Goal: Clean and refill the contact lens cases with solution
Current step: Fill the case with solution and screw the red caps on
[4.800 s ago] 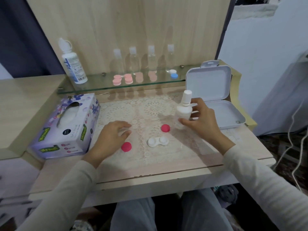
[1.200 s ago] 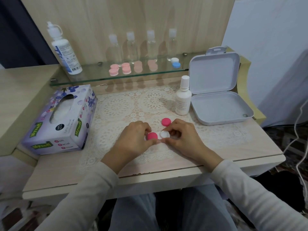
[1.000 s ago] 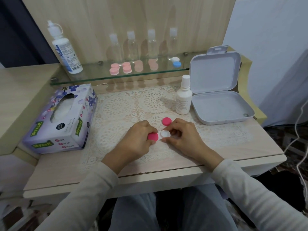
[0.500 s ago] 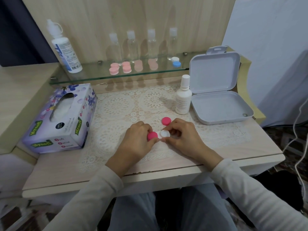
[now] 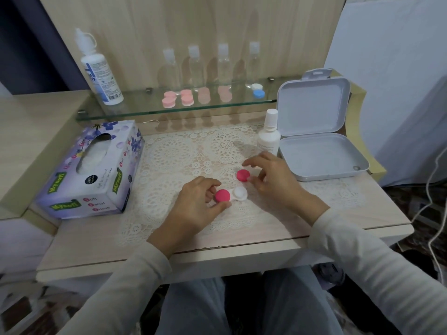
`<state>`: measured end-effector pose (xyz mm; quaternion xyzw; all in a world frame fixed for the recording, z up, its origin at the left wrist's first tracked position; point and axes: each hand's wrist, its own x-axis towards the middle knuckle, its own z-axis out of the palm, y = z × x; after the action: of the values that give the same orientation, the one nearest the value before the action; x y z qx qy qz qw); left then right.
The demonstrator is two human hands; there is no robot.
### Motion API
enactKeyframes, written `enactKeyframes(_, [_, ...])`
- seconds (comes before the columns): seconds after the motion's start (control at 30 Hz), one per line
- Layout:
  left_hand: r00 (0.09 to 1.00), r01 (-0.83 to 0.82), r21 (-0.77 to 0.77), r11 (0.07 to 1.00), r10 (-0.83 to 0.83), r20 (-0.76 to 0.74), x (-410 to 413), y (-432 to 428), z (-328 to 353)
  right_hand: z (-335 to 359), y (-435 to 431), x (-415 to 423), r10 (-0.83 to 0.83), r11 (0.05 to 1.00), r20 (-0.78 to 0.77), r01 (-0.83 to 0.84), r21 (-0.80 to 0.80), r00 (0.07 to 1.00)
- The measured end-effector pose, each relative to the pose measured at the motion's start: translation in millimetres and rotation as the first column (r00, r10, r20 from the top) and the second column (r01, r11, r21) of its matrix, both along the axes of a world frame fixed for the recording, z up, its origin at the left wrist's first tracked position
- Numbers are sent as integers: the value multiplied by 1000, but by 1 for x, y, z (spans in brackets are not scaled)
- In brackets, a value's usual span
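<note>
Tissue box (image 5: 92,170) and plastic box (image 5: 321,155) flank the lace mat (image 5: 174,155). Left hand (image 5: 196,209) pinches the round cap (image 5: 222,195) on the case (image 5: 240,193); right hand (image 5: 275,184) curls by loose cap (image 5: 243,175), grip unclear.

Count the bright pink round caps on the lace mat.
2. One bright pink round cap sits on the white lens case, pinched by the left hand; the other lies loose behind it, beside the right hand. None seem hidden.
</note>
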<state>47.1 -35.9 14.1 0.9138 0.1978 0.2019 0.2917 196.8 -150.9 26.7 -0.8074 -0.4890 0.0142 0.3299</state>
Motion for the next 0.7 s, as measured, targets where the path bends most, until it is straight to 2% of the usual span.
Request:
enactKeyframes(0.17, [997, 77, -39, 996, -77, 6, 0, 6, -2, 2, 8, -6, 138, 969, 151, -102, -226, 979])
enactKeyframes(0.37, [993, 97, -8, 995, -96, 64, 3, 11, -8, 6, 5, -4, 73, 975, 69, -56, -215, 995])
enactKeyframes(0.47, [989, 96, -18, 995, -94, 113, 2, 12, -13, 14, 1, -6, 143, 974, 37, -135, -181, 989])
enactKeyframes(0.57, [985, 101, -32, 994, -95, 143, 2, 12, -16, 13, -1, -14, 236, 952, 51, -220, -211, 970])
enactKeyframes(0.7, [983, 106, -28, 994, -100, 155, 2, 13, -17, 12, 2, -18, 256, 938, 82, -226, -263, 963])
